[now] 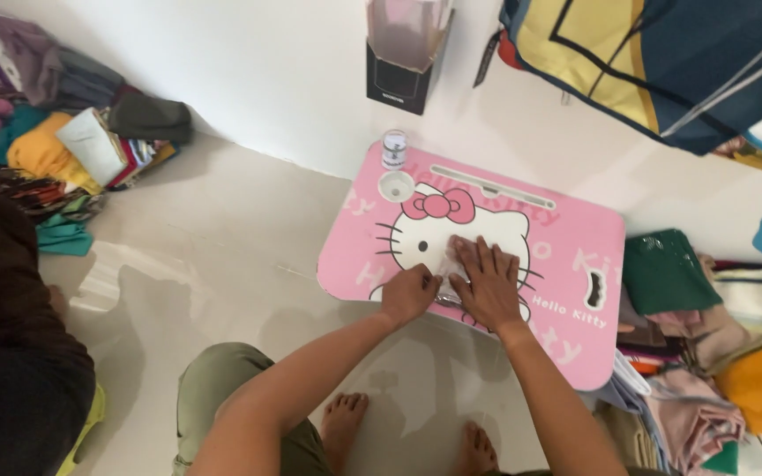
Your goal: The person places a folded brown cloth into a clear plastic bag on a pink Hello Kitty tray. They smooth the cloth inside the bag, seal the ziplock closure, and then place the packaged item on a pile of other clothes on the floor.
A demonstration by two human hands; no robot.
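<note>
Centre frame, your right hand (487,280) lies flat, fingers spread, on thin pale cloth (451,256); left hand (409,293) fisted at its edge. Likely light, limp: pinch corners.

A small white-capped jar (394,148) is standing at the far corner, folded clothes (63,141) are lying heaped to my left, more fabrics (707,353) are piling up on my right.

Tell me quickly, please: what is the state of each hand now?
Left hand: closed in a fist on the pink lap table; what it holds cannot be told.
Right hand: open, pressed flat on a thin white sheet.
</note>
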